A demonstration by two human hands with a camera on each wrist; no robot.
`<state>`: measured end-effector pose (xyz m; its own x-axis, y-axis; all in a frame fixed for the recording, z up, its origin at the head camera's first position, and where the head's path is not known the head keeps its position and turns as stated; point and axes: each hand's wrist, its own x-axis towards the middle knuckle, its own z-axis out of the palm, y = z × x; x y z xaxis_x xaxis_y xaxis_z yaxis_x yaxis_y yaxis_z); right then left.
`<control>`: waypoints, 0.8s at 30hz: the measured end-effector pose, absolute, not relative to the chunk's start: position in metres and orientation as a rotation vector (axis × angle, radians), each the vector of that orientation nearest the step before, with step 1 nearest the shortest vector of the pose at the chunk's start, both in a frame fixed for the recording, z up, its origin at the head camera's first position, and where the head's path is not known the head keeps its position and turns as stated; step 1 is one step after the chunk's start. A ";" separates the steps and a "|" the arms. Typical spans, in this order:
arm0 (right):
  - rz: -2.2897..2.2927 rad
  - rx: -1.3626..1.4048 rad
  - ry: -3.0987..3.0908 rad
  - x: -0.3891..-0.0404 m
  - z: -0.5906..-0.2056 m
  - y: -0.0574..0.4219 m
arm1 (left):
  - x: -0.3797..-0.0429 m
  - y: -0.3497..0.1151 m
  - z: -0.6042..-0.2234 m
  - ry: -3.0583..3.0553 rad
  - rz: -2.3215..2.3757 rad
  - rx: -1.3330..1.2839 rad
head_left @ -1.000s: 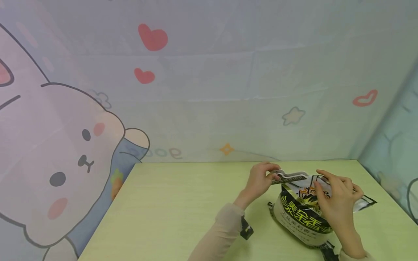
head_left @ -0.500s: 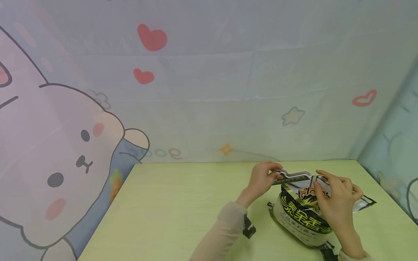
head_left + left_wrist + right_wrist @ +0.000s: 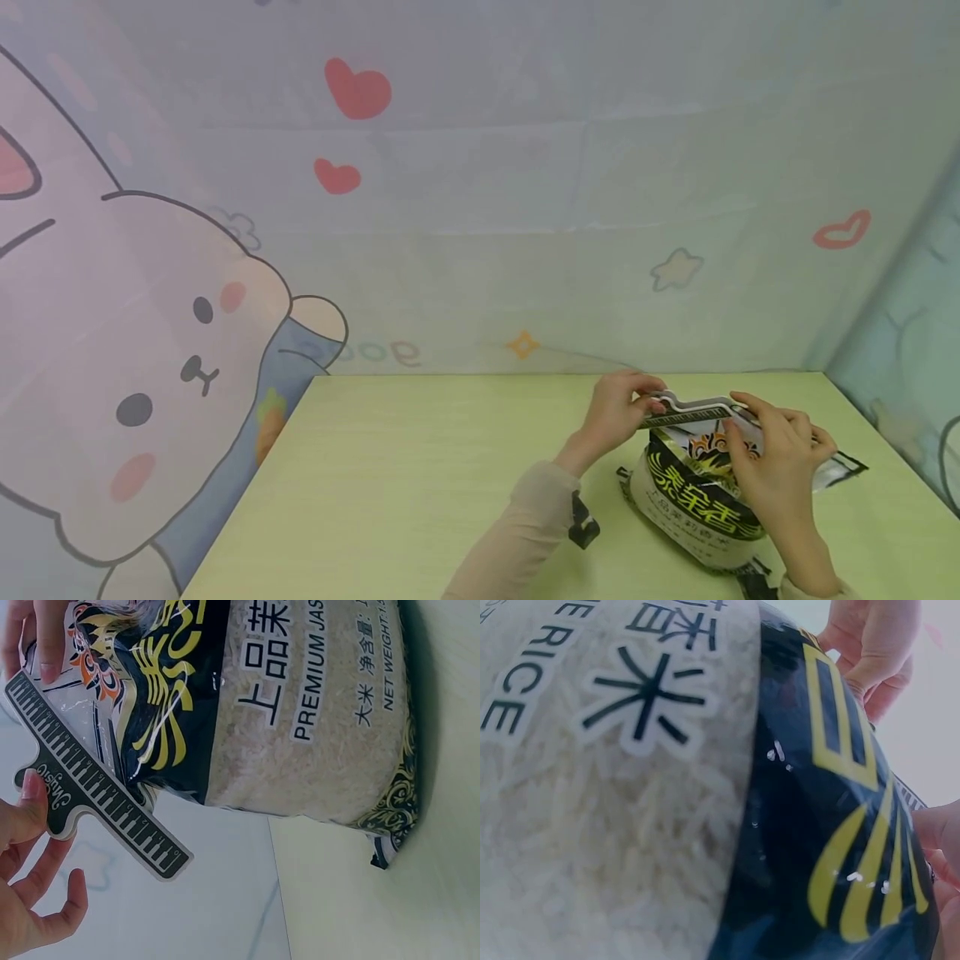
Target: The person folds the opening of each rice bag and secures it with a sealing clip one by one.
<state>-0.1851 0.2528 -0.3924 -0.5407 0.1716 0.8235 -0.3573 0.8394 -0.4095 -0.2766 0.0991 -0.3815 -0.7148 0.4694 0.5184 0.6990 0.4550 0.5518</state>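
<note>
A plump bag of rice (image 3: 693, 521) stands on the table at the right of the head view, its black band and yellow lettering facing me. My right hand (image 3: 783, 446) grips the bag's gathered top, thumb in front and fingers behind. Between thumb and fingers, my left hand (image 3: 618, 408) pinches a black clip (image 3: 101, 776) printed with piano keys and the word Music. The clip lies slanted across the bag's silvery top edge, its far end close to my right fingertips. Whether its jaws are around the film cannot be told. The bag (image 3: 652, 795) fills most of the right wrist view.
The pale green table (image 3: 405, 483) extends left of the bag. Behind it hangs a cloth backdrop (image 3: 480, 208) with a printed rabbit and hearts. A dark piece of packaging (image 3: 582, 522) shows beside the left sleeve.
My left hand and the clip have slid a little to the right along the bag's top, nearer the right hand. The right hand and the bag have stayed almost still.
</note>
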 end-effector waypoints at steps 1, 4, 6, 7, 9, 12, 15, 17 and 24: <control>0.680 0.134 -2.036 -0.185 -0.392 0.253 | -0.276 0.100 -0.381 -2.415 -1.125 -1.005; 0.691 0.125 -2.041 -0.185 -0.392 0.253 | -0.276 0.102 -0.380 -2.415 -1.150 -1.022; 0.702 0.118 -2.046 -0.185 -0.391 0.253 | -0.276 0.103 -0.378 -2.421 -1.155 -1.029; 0.708 0.115 -2.046 -0.184 -0.391 0.253 | -0.276 0.104 -0.378 -2.424 -1.157 -1.030; 0.716 0.109 -2.047 -0.184 -0.390 0.252 | -0.275 0.105 -0.377 -2.429 -1.156 -1.028; 0.717 0.100 -2.043 -0.184 -0.390 0.252 | -0.275 0.106 -0.375 -2.427 -1.149 -1.030; 0.713 0.093 -2.039 -0.183 -0.389 0.252 | -0.273 0.107 -0.374 -2.425 -1.140 -1.034; 0.714 0.091 -2.037 -0.183 -0.389 0.253 | -0.273 0.108 -0.373 -2.422 -1.140 -1.040; 0.711 0.094 -2.038 -0.182 -0.389 0.254 | -0.270 0.109 -0.371 -2.421 -1.103 -1.056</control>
<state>-0.1822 0.2541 -0.3894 -0.5533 0.2098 0.8061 -0.3371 0.8286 -0.4470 -0.2705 0.1089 -0.3710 -0.6945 0.5058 0.5118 0.7181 0.4422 0.5374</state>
